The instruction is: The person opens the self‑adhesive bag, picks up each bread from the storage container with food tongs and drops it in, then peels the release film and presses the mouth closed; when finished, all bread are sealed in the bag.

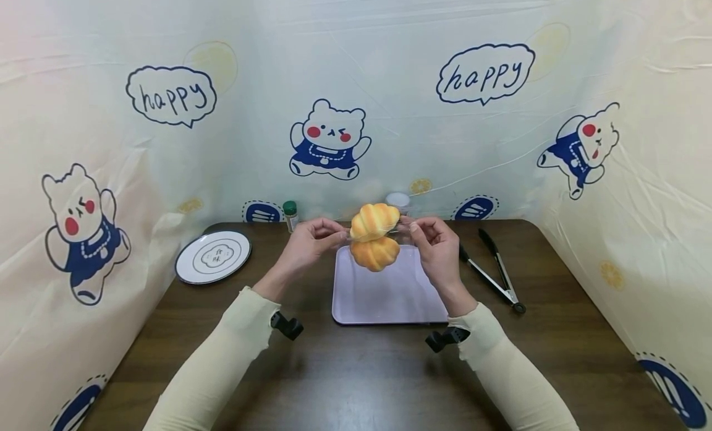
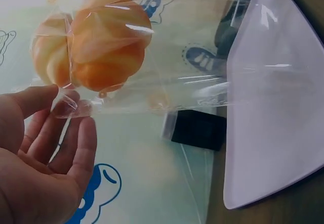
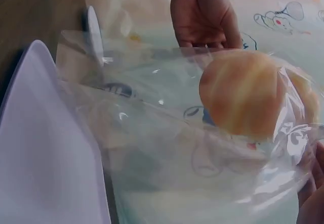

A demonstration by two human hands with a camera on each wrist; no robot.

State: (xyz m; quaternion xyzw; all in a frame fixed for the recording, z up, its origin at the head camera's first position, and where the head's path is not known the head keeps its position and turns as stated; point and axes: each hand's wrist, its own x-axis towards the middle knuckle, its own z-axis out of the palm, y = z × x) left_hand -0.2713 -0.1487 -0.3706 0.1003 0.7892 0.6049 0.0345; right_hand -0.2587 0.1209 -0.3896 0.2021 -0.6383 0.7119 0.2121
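A clear plastic bag (image 3: 167, 148) with two ridged golden bread rolls (image 1: 376, 236) in it hangs between the two hands, over the far part of a pale lilac tray (image 1: 384, 301). My left hand (image 1: 313, 244) pinches one side of the bag between thumb and fingers, just left of the rolls. On the other side, the bag's edge is gripped by my right hand (image 1: 436, 248). In the right wrist view the loose film spreads out toward the tray, and the right fingers (image 3: 310, 183) are partly cut off by the frame.
A white plate (image 1: 214, 256) with a dark rim lies at the left. Black-handled metal tongs (image 1: 503, 282) lie right of the tray. Behind the hands stand a green-capped bottle (image 1: 290, 216) and a container with a pale round top (image 1: 397, 200). Patterned cloth (image 1: 334, 60) encloses the table.
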